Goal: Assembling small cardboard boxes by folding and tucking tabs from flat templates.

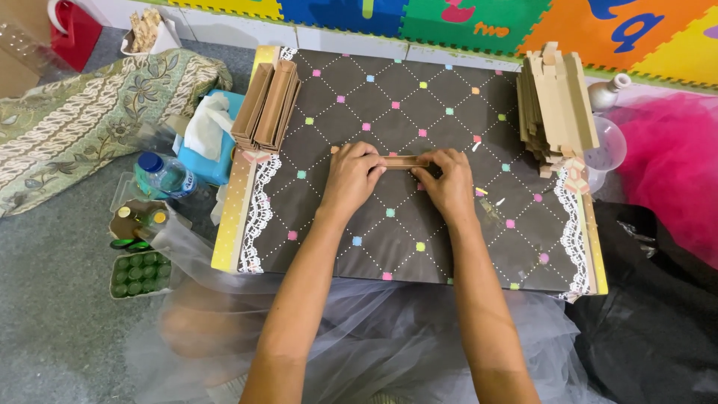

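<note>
A narrow brown cardboard strip [404, 161] lies flat on a dark quilted-pattern low table [389, 239]. My left hand [351, 176] presses on its left end and my right hand [449, 183] on its right end, fingers curled over it. A tall stack of flat cardboard pieces [557, 105] stands at the table's right edge. A smaller row of folded cardboard pieces [268, 105] rests at the top left corner.
Left of the table are a blue tissue box [209, 146], a water bottle [164, 178] and a tray of small green bottles [138, 273]. Patterned cloth [90, 112] lies far left, pink tulle [666, 164] at right, colourful foam mats [464, 19] behind.
</note>
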